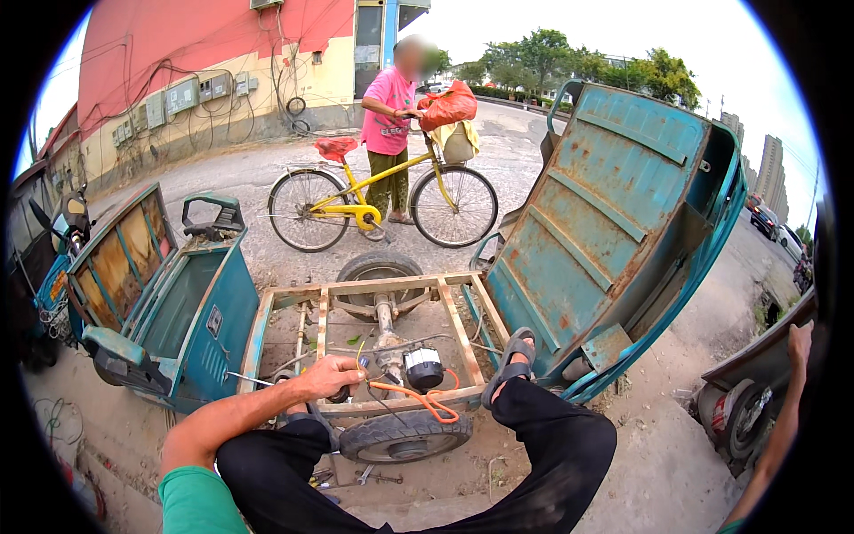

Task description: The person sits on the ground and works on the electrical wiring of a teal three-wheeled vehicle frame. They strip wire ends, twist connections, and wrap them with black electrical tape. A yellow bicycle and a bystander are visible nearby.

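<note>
My left hand [331, 377] is closed over the near rail of a rusty vehicle frame [445, 316]. A dark handle shows under its fingers, and a thin metal shaft [249, 378] sticks out beyond my forearm; together they look like a screwdriver. A thin yellow wire rises by the fingertips. Just right of it, an orange cable [418, 392] loops near a silver-and-black motor [422, 367] on the axle. At the far right, my right hand [800, 343] is closed on the upper edge of a dark panel [756, 343]; its fingers are partly hidden.
A teal cargo bed [587, 222] stands tipped up on the right. The teal front body [200, 311] sits left. One wheel [407, 436] lies near my feet, tools [365, 474] below it. Beyond, a person in pink [389, 116] holds a yellow bicycle [382, 196].
</note>
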A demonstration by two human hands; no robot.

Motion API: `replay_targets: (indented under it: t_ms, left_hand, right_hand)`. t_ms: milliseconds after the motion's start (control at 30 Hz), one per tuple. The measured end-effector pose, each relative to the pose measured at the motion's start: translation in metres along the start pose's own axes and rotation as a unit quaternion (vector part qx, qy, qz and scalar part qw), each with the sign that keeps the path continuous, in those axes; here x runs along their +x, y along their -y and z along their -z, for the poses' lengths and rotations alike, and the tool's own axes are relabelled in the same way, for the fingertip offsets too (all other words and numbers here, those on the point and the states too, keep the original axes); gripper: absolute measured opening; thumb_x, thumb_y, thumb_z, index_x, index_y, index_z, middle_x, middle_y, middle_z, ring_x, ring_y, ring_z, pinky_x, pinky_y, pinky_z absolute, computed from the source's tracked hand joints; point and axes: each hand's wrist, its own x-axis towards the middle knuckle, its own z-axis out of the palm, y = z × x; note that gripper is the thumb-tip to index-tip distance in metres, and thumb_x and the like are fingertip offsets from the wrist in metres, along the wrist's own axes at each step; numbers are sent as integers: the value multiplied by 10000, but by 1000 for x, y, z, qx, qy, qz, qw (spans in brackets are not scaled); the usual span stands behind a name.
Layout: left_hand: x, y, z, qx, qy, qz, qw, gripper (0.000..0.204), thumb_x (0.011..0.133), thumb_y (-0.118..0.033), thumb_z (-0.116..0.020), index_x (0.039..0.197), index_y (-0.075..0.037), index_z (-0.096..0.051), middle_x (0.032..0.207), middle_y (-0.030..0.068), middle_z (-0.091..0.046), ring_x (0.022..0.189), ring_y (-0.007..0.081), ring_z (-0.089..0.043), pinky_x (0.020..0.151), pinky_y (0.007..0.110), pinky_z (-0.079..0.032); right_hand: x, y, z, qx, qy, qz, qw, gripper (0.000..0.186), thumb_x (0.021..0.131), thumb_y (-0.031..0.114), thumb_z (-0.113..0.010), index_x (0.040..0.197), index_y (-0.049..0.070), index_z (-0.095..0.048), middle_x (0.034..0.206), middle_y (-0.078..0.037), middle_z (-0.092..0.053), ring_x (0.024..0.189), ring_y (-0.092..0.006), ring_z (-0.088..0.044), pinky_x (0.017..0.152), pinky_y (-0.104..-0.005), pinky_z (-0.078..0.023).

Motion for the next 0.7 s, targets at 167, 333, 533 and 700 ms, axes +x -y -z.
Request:
replay_targets:
  t_ms: [167, 333, 533, 700]
  left_hand:
    - [3, 19, 10, 53, -5, 13, 999, 231, 1010, -231, -581, 968, -28, -684, 768, 7, -667, 628, 61, -524, 546, 234, -393]
    - [6, 16, 5, 16, 2, 14, 1000, 224, 1004, -227, -590, 981, -28, -688, 765, 2, -672, 634, 61, -526, 555, 235, -399]
    - [-21, -1, 11, 36, -45, 29, 998, 234, 1007, -252, -599, 985, -40, -695, 726, -13, -660, 605, 53, -516, 530, 243, -389]
    - [-2, 5, 1, 32, -15, 16, 999, 271, 1007, -286, -602, 1031, -35, -702, 721, -18, -657, 630, 54, -525, 562, 237, -396]
  right_hand:
    - [34, -33, -62, 21, 13, 26, 999, 799, 802, 363, -713, 1404, -44, -382, 1347, -312, -561, 1254, -432, -563, 1071, -461, -458]
    - [140, -112, -147, 135, -48, 159, 977, 832, 811, 425, -737, 1410, -32, -383, 1344, -305, -568, 1247, -425, -572, 1056, -453, -475]
    - [28, 10, -159, 47, 76, 153, 984, 796, 863, 297, -594, 1508, -65, -303, 1458, -306, -464, 1260, -394, -556, 1098, -399, -401]
    - [92, 21, -80, 59, -75, 259, 961, 775, 865, 256, -586, 1544, 26, -293, 1329, -303, -580, 1247, -421, -566, 1055, -442, -431]
